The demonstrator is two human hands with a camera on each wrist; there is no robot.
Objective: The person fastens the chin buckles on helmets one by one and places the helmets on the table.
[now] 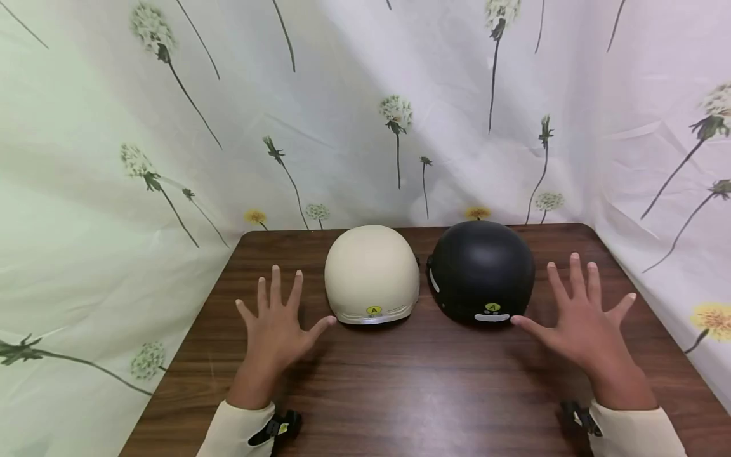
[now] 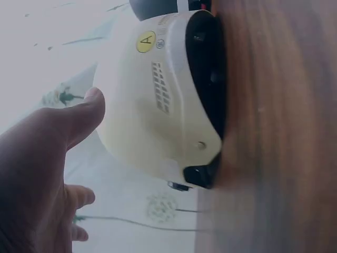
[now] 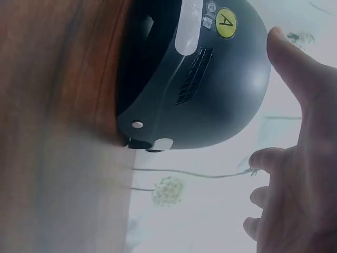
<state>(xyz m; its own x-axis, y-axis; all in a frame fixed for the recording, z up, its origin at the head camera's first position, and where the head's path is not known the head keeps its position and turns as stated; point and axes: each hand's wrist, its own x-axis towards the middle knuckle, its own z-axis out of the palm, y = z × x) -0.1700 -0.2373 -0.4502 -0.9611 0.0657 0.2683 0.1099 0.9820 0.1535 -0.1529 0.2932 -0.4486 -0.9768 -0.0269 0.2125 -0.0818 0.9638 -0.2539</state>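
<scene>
White flower-printed cloth (image 1: 342,158) was hung behind and to both sides. Within it was placed a dark wood-grain bench (image 1: 394,387), its far corners rounded. Toward its far edge, well in from the left and right edges, the black helmet (image 1: 482,270) and the cream helmet (image 1: 371,273) were set side by side, crowns up. The right hand (image 1: 591,330) was held to the right of the black helmet, the left hand (image 1: 276,333) to the left of the cream helmet. Both were spread wide, with nothing gripped; each thumb was pointed at the nearer helmet's lower rim, though contact could not be made out. Room for movement was left between the hands. Low on each helmet a yellow sticker (image 1: 374,310) lettered A was seen.
</scene>
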